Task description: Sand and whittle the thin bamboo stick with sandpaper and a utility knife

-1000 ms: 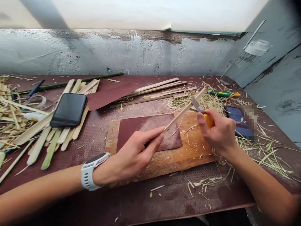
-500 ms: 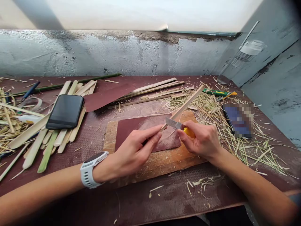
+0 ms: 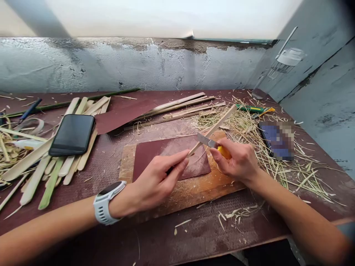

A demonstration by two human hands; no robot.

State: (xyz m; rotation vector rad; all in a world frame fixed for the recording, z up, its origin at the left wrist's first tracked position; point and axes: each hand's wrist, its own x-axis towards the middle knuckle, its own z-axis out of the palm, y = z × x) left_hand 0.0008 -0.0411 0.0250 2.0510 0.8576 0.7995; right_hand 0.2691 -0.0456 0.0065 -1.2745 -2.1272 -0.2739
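My left hand pinches the near end of a thin pale bamboo strip, which slants up and away to the right. In my right hand is a yellow-handled utility knife, its blade lying across the strip a little beyond my left fingertips. A fine curled shaving hangs below the blade. Beneath both hands lies a dark red sheet of sandpaper on a wooden board, dusted with pale powder.
Bamboo slats lie at the left under a black phone. More strips rest at the back beside another sandpaper sheet. Shavings surround a second phone and a green cutter. A lamp stands back right.
The knife has slid slightly along the strip, away from my left fingers, and its blade angle has turned. My left hand keeps its hold. The whole view has shifted a little.
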